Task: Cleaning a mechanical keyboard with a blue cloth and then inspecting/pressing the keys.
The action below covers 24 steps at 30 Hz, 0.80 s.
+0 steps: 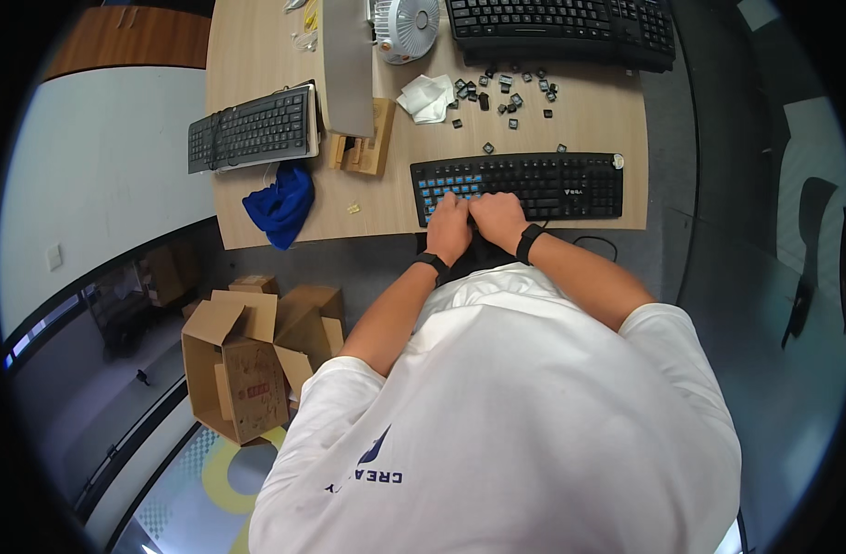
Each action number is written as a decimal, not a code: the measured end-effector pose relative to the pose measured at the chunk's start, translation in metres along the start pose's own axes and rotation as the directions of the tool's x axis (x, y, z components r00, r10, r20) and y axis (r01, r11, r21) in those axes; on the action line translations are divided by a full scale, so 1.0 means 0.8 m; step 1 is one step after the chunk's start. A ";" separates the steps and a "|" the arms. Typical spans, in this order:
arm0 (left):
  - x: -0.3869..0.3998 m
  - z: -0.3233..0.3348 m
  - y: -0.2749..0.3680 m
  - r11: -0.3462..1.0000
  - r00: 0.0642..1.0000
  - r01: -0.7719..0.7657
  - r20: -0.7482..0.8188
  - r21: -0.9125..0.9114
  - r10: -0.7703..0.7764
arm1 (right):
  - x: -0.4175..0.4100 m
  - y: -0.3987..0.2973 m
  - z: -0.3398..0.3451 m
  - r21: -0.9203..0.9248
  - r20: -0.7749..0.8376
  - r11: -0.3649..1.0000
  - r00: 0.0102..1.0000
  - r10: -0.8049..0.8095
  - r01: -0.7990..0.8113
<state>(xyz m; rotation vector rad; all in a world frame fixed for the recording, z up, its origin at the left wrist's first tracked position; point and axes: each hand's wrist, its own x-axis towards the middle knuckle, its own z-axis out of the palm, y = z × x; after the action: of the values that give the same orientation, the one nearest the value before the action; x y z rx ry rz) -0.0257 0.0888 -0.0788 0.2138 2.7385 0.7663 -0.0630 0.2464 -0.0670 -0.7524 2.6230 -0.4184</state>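
Observation:
A black mechanical keyboard (568, 190) lies along the front edge of the desk. Its left part has bare blue key switches (450, 183), while black keycaps cover the rest. Over the lower left of this keyboard, my left hand (450, 227) has its fingers bent downward. Close beside it, my right hand (499, 218) is curled, its fingertips almost meeting the left ones. The backs of both hands hide what, if anything, is between the fingers. Loose black keycaps (516, 100) are scattered behind the keyboard, next to a crumpled white tissue (427, 98).
Another black keyboard (533, 28) and a white fan (407, 31) stand at the back. Left are a grey divider panel (346, 69), a wooden stand (378, 149), a third keyboard (256, 131) and a blue cloth (281, 204). Open cardboard boxes (256, 388) sit on the floor.

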 end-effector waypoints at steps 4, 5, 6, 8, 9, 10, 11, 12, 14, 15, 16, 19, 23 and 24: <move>0.002 -0.002 0.002 1.000 1.000 0.008 0.003 -0.020 -0.008 | 0.004 0.007 0.002 0.043 -0.006 0.999 1.000 -0.002 0.002; 0.002 -0.003 0.001 1.000 1.000 0.005 0.000 -0.025 -0.005 | 0.006 0.007 0.001 0.061 0.004 0.998 1.000 -0.006 0.005; 0.001 -0.002 -0.001 1.000 1.000 0.001 -0.003 -0.029 -0.001 | 0.007 0.007 0.002 0.060 0.002 0.998 1.000 0.001 -0.001; 0.002 0.001 -0.004 1.000 1.000 -0.011 -0.005 -0.018 0.011 | 0.010 0.008 0.005 0.011 0.017 1.000 1.000 -0.026 0.026; 0.002 0.000 -0.003 1.000 1.000 -0.015 -0.010 -0.007 0.015 | 0.011 0.009 0.003 0.011 0.015 1.000 1.000 -0.022 0.022; 0.002 -0.001 -0.003 1.000 1.000 -0.019 -0.008 -0.007 0.019 | 0.012 0.009 0.001 -0.007 0.043 1.000 0.999 -0.024 0.024; 0.002 -0.001 -0.002 1.000 1.000 -0.015 -0.013 -0.007 0.015 | 0.013 0.008 -0.002 -0.024 0.071 0.999 0.997 -0.026 0.027; 0.002 -0.001 -0.003 1.000 1.000 -0.011 -0.018 -0.006 0.011 | 0.013 0.008 -0.003 -0.026 0.068 0.999 0.997 -0.022 0.024; 0.004 0.002 -0.003 1.000 1.000 -0.022 -0.021 -0.013 0.021 | 0.013 0.008 -0.004 -0.031 0.105 0.999 0.994 -0.035 0.038; 0.002 0.003 -0.005 1.000 0.999 -0.025 -0.025 -0.018 0.024 | 0.012 0.006 -0.005 -0.032 0.104 0.999 0.994 -0.035 0.038; 0.000 0.004 -0.006 0.999 0.999 -0.025 -0.026 -0.019 0.025 | 0.011 0.005 -0.005 -0.054 0.105 0.997 0.993 -0.046 0.052; -0.002 0.004 -0.006 0.997 0.997 -0.071 -0.039 0.026 0.072 | 0.005 0.006 0.008 -0.078 0.077 0.995 0.995 -0.064 0.070; -0.015 -0.008 0.002 0.996 0.997 -0.078 -0.018 -0.033 0.077 | -0.023 0.022 0.012 0.040 -0.115 0.994 0.988 -0.099 0.104; -0.012 -0.017 0.007 0.995 0.995 -0.100 0.010 -0.031 0.100 | -0.032 0.032 0.008 0.044 -0.100 0.994 0.990 -0.097 0.102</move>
<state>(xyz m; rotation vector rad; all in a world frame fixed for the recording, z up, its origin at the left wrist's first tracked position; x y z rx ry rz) -0.0203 0.0846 -0.0626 0.3501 2.7204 0.8296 -0.0518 0.2800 -0.0751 -0.8697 2.6626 -0.5592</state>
